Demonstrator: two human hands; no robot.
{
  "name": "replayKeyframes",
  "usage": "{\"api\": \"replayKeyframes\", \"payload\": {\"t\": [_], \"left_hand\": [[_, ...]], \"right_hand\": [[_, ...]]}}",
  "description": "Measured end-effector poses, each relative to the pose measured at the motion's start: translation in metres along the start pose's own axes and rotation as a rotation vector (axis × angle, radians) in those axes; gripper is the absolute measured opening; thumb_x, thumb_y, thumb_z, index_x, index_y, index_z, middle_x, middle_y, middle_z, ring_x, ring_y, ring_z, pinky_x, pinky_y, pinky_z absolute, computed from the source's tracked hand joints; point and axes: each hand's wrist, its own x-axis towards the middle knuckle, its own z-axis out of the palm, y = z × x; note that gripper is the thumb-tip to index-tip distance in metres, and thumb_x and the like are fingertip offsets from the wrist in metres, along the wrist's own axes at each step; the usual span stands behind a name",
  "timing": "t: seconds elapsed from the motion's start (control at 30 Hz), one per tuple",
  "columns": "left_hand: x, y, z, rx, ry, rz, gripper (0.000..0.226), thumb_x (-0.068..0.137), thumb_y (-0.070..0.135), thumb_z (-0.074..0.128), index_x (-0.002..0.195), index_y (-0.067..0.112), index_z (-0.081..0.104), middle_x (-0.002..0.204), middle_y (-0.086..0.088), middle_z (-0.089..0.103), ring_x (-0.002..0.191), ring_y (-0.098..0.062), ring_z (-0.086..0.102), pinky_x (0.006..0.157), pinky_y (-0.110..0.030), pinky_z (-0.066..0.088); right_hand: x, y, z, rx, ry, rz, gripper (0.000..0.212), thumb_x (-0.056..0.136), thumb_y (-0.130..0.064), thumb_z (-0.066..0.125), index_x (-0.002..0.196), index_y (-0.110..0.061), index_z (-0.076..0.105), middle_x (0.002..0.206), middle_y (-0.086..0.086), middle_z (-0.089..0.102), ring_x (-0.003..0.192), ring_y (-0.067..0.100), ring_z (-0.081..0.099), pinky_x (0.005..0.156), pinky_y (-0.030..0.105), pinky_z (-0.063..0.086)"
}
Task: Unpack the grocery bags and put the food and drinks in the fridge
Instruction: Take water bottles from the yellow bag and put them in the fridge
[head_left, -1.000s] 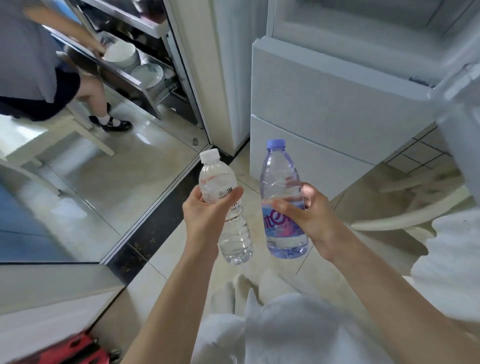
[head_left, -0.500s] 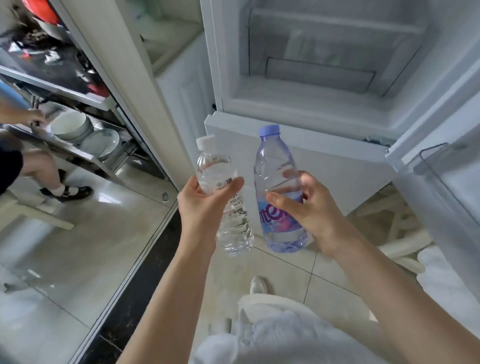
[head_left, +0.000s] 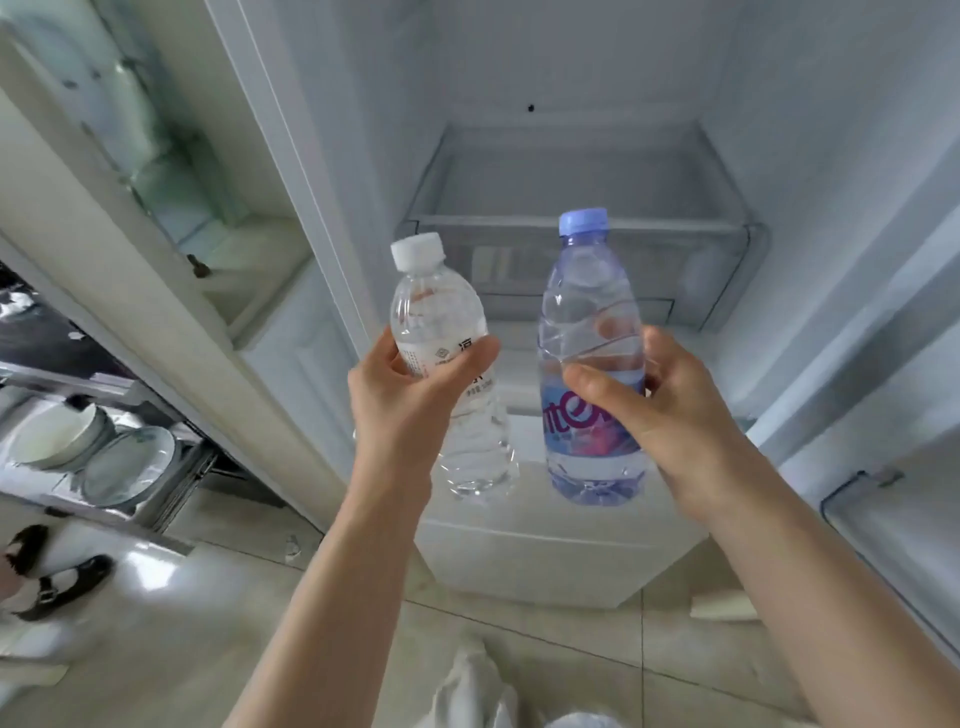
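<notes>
Glossy pale floor tiles (head_left: 171, 639) lie below the grip; a rack of stacked bowls (head_left: 57, 434) and plates (head_left: 127, 467) sits far left.

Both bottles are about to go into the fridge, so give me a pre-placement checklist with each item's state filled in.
1. Left hand grips the white-capped bottle: ok.
2. Right hand grips the blue-capped bottle: ok.
3. Both caps on: ok; tightness: cannot tell.
4. Fridge door open, interior reachable: ok.
5. Clear drawer behind the bottles looks empty: ok.
6. Door rack at right has room: cannot tell, mostly out of view.
</notes>
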Motion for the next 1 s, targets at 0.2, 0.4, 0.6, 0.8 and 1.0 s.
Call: {"api": "replayKeyframes", "payload": {"t": [0.2,0.4,0.6,0.8,1.0], "left_hand": [[0.075,0.032,0.023,-0.037,-0.070,0.122,0.023,0.069,0.010,0.084,0.086,0.015,0.069,0.065,0.007,0.069,0.060,-0.007,0.064,0.057,-0.020,0.052],[0.141,0.068,0.049,-0.085,-0.128,0.206,0.028,0.068,0.013,0.084,0.092,0.012,0.069,0.074,0.001,0.072,0.064,-0.010,0.067,0.058,-0.024,0.056],[0.202,0.089,0.082,-0.105,-0.113,0.254,0.033,0.064,0.016,0.087,0.092,0.013,0.069,0.079,-0.001,0.074,0.069,-0.014,0.069,0.065,-0.034,0.059],[0.247,0.090,0.114,-0.105,-0.039,0.327,0.035,0.060,0.016,0.089,0.090,0.015,0.069,0.080,0.001,0.073,0.069,-0.012,0.068,0.069,-0.038,0.060],[0.269,0.081,0.132,-0.035,-0.036,0.434,0.042,0.061,0.021,0.089,0.097,0.016,0.069,0.083,0.006,0.073,0.074,-0.010,0.070,0.068,-0.029,0.058]], "right_hand": [[0.055,-0.033,0.009,0.038,0.110,-0.084,0.055,0.058,-0.034,0.089,0.104,-0.020,0.062,0.095,0.000,0.074,0.089,0.017,0.072,0.080,0.040,0.057],[0.118,-0.071,0.022,0.000,0.220,-0.182,0.045,0.070,-0.030,0.081,0.109,-0.018,0.061,0.092,-0.001,0.074,0.083,0.011,0.072,0.075,0.030,0.057],[0.179,-0.096,0.021,-0.123,0.344,-0.312,0.049,0.072,-0.020,0.082,0.112,-0.012,0.055,0.086,-0.010,0.068,0.072,-0.005,0.067,0.066,0.016,0.055],[0.225,-0.094,0.017,-0.196,0.329,-0.356,0.056,0.077,-0.020,0.079,0.118,-0.014,0.042,0.090,-0.013,0.060,0.066,-0.015,0.060,0.056,0.004,0.044],[0.265,-0.080,0.019,-0.228,0.340,-0.430,0.066,0.075,-0.021,0.080,0.124,-0.010,0.036,0.097,-0.014,0.055,0.082,-0.006,0.060,0.068,0.008,0.048]]}}
